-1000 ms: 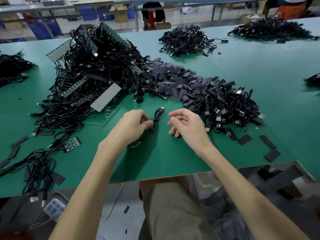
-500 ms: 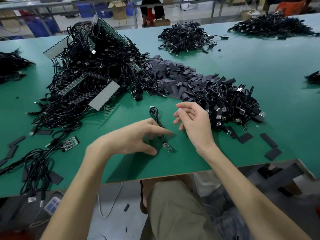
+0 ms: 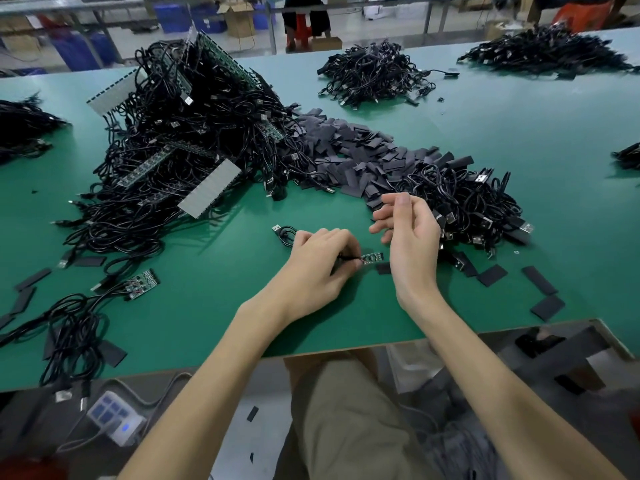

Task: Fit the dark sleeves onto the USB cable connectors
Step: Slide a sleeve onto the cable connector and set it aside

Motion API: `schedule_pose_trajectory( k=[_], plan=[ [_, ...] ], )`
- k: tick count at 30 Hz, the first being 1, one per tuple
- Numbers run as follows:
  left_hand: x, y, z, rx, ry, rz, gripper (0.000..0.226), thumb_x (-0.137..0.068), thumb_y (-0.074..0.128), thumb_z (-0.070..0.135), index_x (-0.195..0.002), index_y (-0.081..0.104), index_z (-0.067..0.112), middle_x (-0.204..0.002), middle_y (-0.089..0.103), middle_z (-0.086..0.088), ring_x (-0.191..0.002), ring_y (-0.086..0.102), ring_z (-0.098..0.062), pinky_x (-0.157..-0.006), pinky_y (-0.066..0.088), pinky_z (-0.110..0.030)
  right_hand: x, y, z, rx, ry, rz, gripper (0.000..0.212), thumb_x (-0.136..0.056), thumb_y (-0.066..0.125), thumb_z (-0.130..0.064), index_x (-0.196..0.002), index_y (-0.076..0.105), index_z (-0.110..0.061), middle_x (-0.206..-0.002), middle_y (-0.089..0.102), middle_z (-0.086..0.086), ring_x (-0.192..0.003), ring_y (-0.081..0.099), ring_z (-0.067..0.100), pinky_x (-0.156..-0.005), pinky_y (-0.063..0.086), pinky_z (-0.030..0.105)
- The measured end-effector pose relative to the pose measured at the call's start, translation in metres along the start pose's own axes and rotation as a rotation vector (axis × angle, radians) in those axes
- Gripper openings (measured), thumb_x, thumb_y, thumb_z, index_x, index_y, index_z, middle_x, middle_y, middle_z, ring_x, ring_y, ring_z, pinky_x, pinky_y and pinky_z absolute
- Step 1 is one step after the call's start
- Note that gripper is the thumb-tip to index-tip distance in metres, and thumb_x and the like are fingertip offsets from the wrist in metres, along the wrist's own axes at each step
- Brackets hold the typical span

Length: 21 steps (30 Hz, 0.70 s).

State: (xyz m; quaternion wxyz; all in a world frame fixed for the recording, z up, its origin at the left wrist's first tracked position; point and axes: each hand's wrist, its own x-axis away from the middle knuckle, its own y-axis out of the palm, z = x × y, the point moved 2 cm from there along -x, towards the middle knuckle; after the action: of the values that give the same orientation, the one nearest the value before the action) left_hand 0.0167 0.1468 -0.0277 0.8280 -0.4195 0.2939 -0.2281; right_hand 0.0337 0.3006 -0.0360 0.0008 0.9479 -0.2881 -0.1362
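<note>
- Left hand [image 3: 318, 261] lies low on the green table [image 3: 221, 306]. Its thumb and fingers pinch the thin black cable [image 3: 285, 233] just behind its small circuit board [image 3: 372, 258], which pokes out to the right of the fingertips.
- Right hand [image 3: 408, 233] is lifted just above and beside that board, fingers loosely curled with nothing visible in them. The two hands are close but not touching.
- One loose dark sleeve [image 3: 383, 268] lies flat on the table just beside the board end, partly under the right hand (probably the one meant for this cable).
- The cable's coil and silver USB plug [image 3: 276, 227] lie behind the left hand. The board is bare, so this piece is unsleeved as far as I can see.
- Plenty of work appears to be left: a big heap of cables [image 3: 180, 150] with green board strips sits on the left, and a sleeve pile [image 3: 346, 147] runs across the middle.
- The cable heap on the right [image 3: 464, 199] may be finished pieces, but I cannot tell whether their ends are sleeved.
- I judge this to be early in one cycle, and far from the end of the job.
</note>
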Motion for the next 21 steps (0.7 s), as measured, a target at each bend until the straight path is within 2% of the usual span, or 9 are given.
schedule_pose_trajectory(
  k=[5, 8, 11, 14, 18, 21],
  plan=[
    [-0.004, 0.007, 0.004, -0.082, 0.024, -0.021, 0.030, -0.096, 0.063, 0.051, -0.110, 0.062, 0.024, -0.100, 0.059, 0.009, -0.100, 0.050, -0.011, -0.090, 0.026, -0.036, 0.001, 0.000, 0.000, 0.004, 0.019, -0.009, 0.032, -0.112, 0.038, -0.031, -0.102, 0.064, -0.016, -0.087, 0.067, 0.004, -0.073, 0.065, 0.013, -0.072, 0.046, 0.030],
    [-0.006, 0.012, 0.009, -0.063, 0.029, -0.027, 0.037, -0.091, 0.066, 0.057, -0.109, 0.062, 0.025, -0.095, 0.056, 0.011, -0.092, 0.048, -0.008, -0.084, 0.023, -0.033, 0.001, 0.001, 0.000, 0.014, 0.028, -0.015, 0.033, -0.111, 0.039, -0.034, -0.101, 0.065, -0.017, -0.088, 0.068, 0.003, -0.075, 0.066, 0.013, -0.072, 0.047, 0.030],
    [-0.010, 0.018, 0.017, -0.034, 0.022, -0.028, 0.029, -0.094, 0.066, 0.047, -0.105, 0.061, 0.021, -0.095, 0.053, 0.013, -0.086, 0.042, -0.005, -0.080, 0.021, -0.034, 0.001, 0.002, 0.002, 0.024, 0.046, -0.030, 0.035, -0.111, 0.039, -0.035, -0.102, 0.066, -0.015, -0.087, 0.069, 0.003, -0.073, 0.066, 0.011, -0.070, 0.048, 0.028],
    [-0.016, 0.019, 0.024, -0.086, 0.048, -0.057, 0.015, -0.098, 0.063, 0.035, -0.098, 0.057, 0.022, -0.097, 0.055, 0.010, -0.094, 0.052, -0.016, -0.077, 0.020, -0.036, 0.002, 0.002, 0.003, 0.029, 0.050, -0.037, 0.036, -0.111, 0.039, -0.036, -0.100, 0.067, -0.014, -0.085, 0.068, 0.001, -0.072, 0.066, 0.010, -0.069, 0.047, 0.023],
    [-0.022, 0.021, 0.022, -0.160, 0.024, -0.105, 0.018, -0.100, 0.059, 0.037, -0.097, 0.061, 0.020, -0.100, 0.062, 0.002, -0.097, 0.056, -0.021, -0.084, 0.027, -0.041, 0.002, 0.001, 0.003, 0.013, 0.045, -0.030, 0.036, -0.110, 0.041, -0.036, -0.100, 0.067, -0.014, -0.084, 0.068, 0.000, -0.072, 0.065, 0.009, -0.068, 0.048, 0.022],
    [-0.023, 0.021, 0.011, -0.044, -0.091, -0.079, 0.015, -0.099, 0.062, 0.032, -0.098, 0.062, 0.017, -0.098, 0.063, 0.001, -0.098, 0.057, -0.022, -0.088, 0.025, -0.038, 0.003, 0.001, 0.002, 0.017, 0.014, -0.027, 0.036, -0.109, 0.042, -0.037, -0.100, 0.067, -0.013, -0.083, 0.068, -0.001, -0.073, 0.065, 0.007, -0.070, 0.048, 0.021]
  ],
)
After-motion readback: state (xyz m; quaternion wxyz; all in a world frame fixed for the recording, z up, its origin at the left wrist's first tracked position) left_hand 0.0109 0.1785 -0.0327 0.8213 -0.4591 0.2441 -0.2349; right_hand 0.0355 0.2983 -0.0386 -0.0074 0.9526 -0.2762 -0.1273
